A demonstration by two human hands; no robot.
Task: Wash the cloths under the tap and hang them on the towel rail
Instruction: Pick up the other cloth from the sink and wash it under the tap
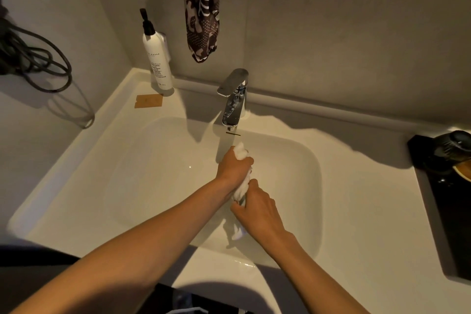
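The middle of the twisted white cloth (pixel 240 187) is hidden inside the left hand (pixel 233 167) and right hand (pixel 257 208). The brown patterned hanging cloth (pixel 204 7) is cut off by the top edge. Label print on the white pump bottle (pixel 156 58) is too small to read. The black tray (pixel 443 194) runs off the right edge.

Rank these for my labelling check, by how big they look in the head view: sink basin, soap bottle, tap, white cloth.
1. Sink basin, by far the largest.
2. Soap bottle.
3. Tap, somewhat smaller than the bottle.
4. White cloth, though the left hand and right hand hide much of it, so its rank is unsure.
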